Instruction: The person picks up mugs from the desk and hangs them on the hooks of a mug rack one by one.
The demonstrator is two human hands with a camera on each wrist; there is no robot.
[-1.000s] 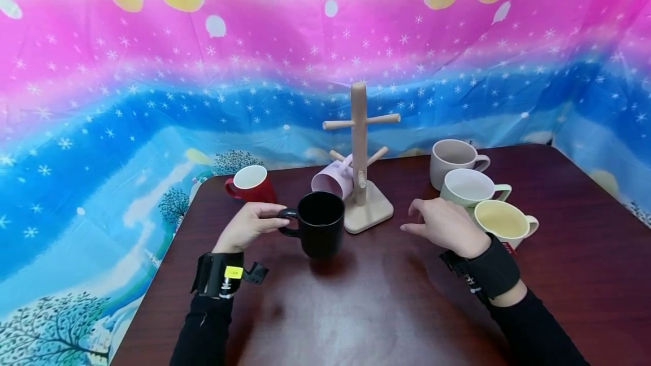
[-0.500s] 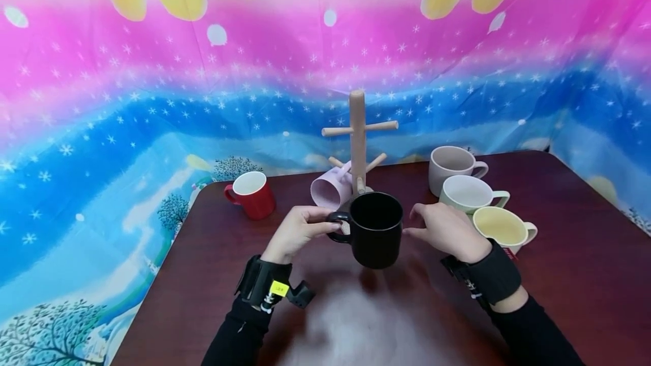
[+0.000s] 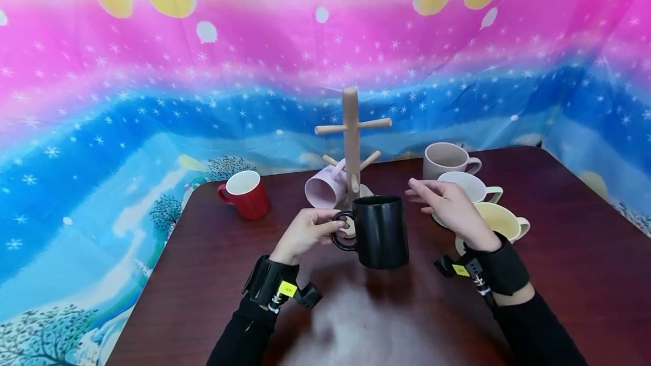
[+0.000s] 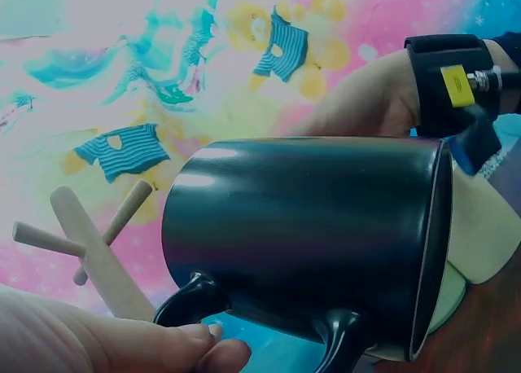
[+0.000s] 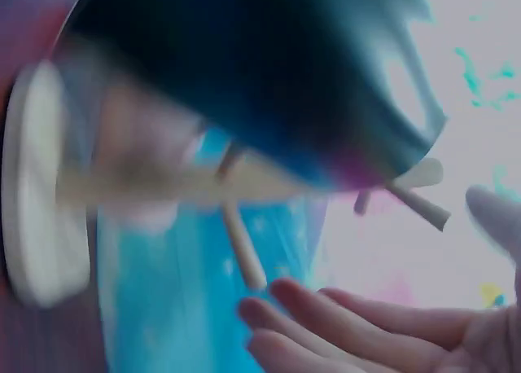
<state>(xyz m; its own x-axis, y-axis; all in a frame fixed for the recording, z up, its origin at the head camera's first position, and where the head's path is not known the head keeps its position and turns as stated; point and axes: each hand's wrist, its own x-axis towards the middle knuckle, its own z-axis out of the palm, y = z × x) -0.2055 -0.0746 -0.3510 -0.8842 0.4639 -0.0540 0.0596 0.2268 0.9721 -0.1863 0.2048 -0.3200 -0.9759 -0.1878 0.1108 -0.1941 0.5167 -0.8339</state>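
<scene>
In the head view my left hand (image 3: 303, 234) pinches the handle of a black mug (image 3: 382, 233), held above the table in front of the mug tree. The left wrist view shows thumb and finger on that handle, with the mug's side (image 4: 301, 234) filling the middle. To the right of the mug is my right hand (image 3: 450, 208), apart from it, its fingers (image 5: 350, 324) extended and holding nothing. Behind the black mug stands the wooden mug tree (image 3: 351, 134), its base partly hidden. A lilac mug (image 3: 325, 187) hangs tilted on one of its lower pegs.
A red mug (image 3: 247, 195) stands at the back left of the dark wooden table (image 3: 218, 298). On the right are a grey mug (image 3: 442, 161), a pale green-white mug (image 3: 465, 185) and a yellow mug (image 3: 500, 222), close together. A patterned cloth (image 3: 285, 61) hangs behind the table.
The left hand has carried the black mug rightward to the front of the mug tree, and the mug now sits more level to the view. The right hand has lifted and spread its fingers.
</scene>
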